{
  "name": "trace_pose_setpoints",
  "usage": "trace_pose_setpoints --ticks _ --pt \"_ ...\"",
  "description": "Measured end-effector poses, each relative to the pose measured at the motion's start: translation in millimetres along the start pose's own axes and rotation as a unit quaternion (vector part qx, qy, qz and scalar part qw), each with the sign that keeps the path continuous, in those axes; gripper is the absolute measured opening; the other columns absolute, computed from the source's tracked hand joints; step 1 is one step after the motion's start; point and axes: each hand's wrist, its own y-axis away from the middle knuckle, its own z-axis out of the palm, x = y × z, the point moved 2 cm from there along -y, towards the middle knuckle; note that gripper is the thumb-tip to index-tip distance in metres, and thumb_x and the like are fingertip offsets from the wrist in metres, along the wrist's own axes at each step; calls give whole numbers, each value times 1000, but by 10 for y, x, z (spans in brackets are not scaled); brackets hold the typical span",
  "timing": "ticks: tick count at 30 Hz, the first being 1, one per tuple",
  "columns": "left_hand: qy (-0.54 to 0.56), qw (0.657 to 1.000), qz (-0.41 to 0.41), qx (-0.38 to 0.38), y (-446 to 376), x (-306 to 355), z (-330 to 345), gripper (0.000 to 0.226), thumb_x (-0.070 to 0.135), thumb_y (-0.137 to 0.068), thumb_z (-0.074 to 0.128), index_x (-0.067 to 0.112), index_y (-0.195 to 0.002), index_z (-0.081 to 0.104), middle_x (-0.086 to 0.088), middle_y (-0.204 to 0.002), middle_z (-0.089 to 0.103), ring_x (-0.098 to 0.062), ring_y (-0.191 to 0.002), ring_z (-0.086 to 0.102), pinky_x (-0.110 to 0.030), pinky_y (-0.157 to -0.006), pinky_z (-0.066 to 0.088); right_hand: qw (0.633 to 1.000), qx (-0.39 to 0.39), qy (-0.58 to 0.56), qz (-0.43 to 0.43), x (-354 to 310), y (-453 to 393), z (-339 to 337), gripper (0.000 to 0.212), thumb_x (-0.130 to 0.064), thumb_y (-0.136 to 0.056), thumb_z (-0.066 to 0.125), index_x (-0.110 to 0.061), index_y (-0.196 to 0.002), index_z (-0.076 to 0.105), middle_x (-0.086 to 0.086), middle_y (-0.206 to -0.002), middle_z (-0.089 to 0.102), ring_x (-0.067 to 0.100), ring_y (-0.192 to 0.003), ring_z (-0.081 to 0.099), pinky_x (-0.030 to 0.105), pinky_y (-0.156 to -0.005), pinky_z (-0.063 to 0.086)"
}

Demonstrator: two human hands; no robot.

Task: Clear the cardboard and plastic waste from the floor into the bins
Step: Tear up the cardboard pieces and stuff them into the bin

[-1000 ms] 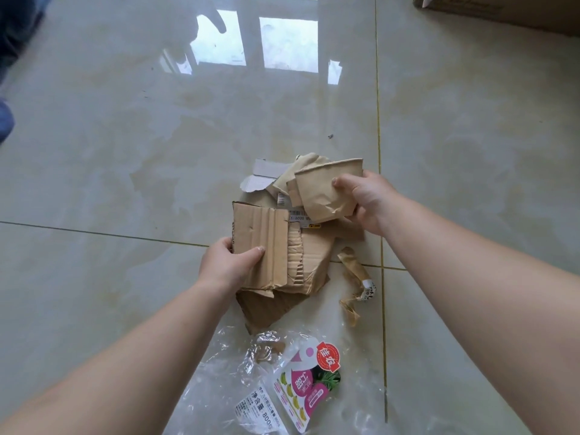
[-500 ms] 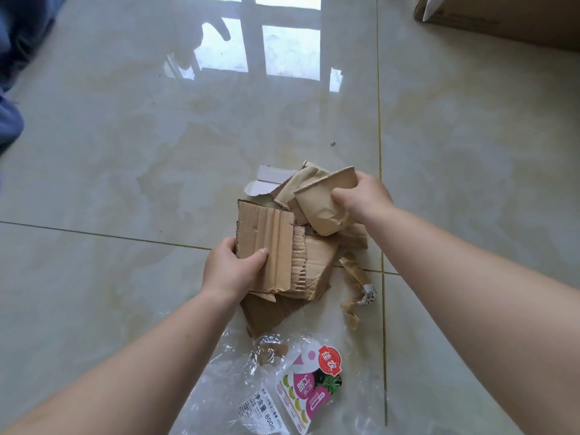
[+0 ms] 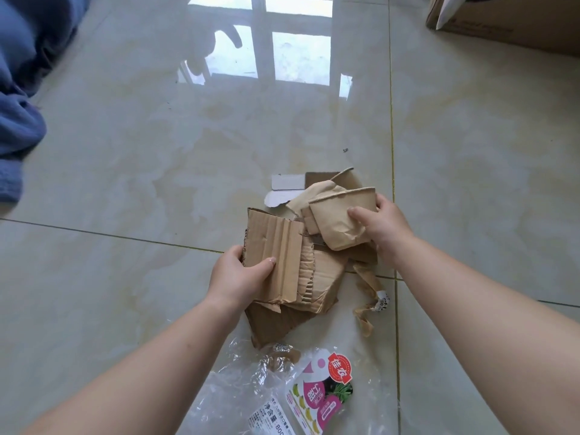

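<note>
A pile of torn brown cardboard pieces (image 3: 320, 274) lies on the tiled floor at the centre. My left hand (image 3: 241, 277) grips a corrugated cardboard piece (image 3: 276, 249) at its left edge, thumb on top. My right hand (image 3: 383, 224) pinches a flattened brown paper cup (image 3: 335, 218) over the pile's far right. A white cardboard scrap (image 3: 282, 189) pokes out behind the pile. A twisted brown paper strip (image 3: 370, 299) lies to the right. A clear plastic bag (image 3: 251, 387) with a pink printed label (image 3: 323, 394) lies in front of the pile.
A large cardboard box (image 3: 508, 23) stands at the far right corner. Blue fabric (image 3: 18, 89) lies along the left edge. The glossy floor tiles (image 3: 157, 152) reflect a window.
Both hands have kept their holds on the cardboard and the cup. The flattened cup has shifted slightly nearer and lower over the pile, and the view has tilted a little.
</note>
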Motion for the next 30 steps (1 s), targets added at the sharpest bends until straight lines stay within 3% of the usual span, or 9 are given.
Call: trace_pose_setpoints --ticks 4,13,19,25,30 --pt "14 1000 -7 -14 41 18 -29 22 22 -82 69 16 -101 60 1 -93 66 -17 -87 63 -33 -77 52 997 6 -79 4 99 74 -81 18 -3 -84 61 -20 -88 59 5 -88 66 22 -80 63 37 -75 53" --pt "-13 1000 4 -20 162 95 -170 22 24 -82 69 16 -101 60 -2 -93 65 -16 -84 62 -31 -67 49 997 35 -74 -7 121 201 -231 14 -8 -82 64 -19 -89 61 6 -94 68 29 -95 65 49 -92 52" --pt "4 1000 14 -7 255 128 -307 25 23 -83 68 17 -104 57 0 -94 64 -13 -82 60 -28 -60 46 988 74 -131 -25 32 413 -429 11 -8 -85 63 -19 -87 61 2 -89 67 23 -86 64 36 -77 53" --pt "63 998 20 -10 505 261 -383 27 24 -83 69 16 -105 57 -6 -99 64 -25 -93 63 -43 -84 54 980 93 -169 -53 -200 927 -667 13 -6 -87 60 -20 -88 59 -1 -86 66 13 -74 63 23 -60 51" --pt "99 993 64 -27 1075 619 -476 23 21 -82 71 14 -101 60 -10 -101 66 -28 -94 65 -45 -86 54 963 172 -189 -84 -478 1699 -975 12 -8 -86 61 -19 -81 60 1 -85 67 16 -73 63 29 -67 52"
